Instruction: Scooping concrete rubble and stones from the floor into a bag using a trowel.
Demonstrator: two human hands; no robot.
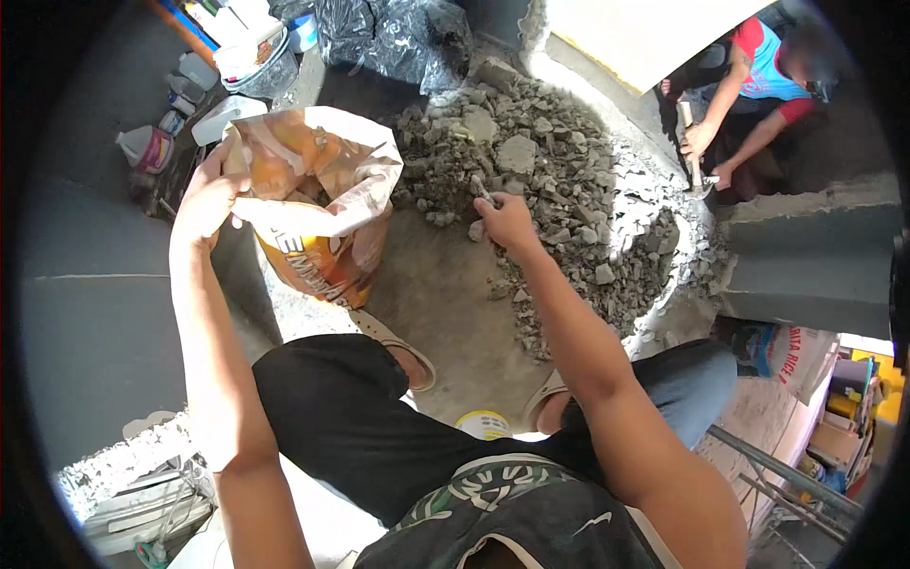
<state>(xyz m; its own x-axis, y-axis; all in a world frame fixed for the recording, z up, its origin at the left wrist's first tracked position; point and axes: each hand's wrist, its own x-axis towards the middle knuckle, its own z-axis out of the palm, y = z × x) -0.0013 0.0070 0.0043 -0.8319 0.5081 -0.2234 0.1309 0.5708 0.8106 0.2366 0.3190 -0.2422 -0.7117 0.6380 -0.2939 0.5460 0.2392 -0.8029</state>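
My left hand (210, 201) is closed on the rolled rim of an orange and white printed sack (327, 256), which stands upright with its mouth wide. Some of the sack's inside shows, but its bottom is hidden. My right hand (510, 224) reaches over the near left part of a heap of broken concrete rubble (559, 175). Its fingers are pinched on a small grey piece of rubble (483, 190), partly covered by the fingers. The sack stands left of the heap, apart from my right hand.
At the upper right a co-worker (758, 90) holds a hammer (690, 142) by the heap's edge. Black plastic bags (393, 43) lie behind the sack. Left of them are a filled bucket (265, 71) and several jugs (147, 149). A white and yellow tub (483, 425) sits between my feet.
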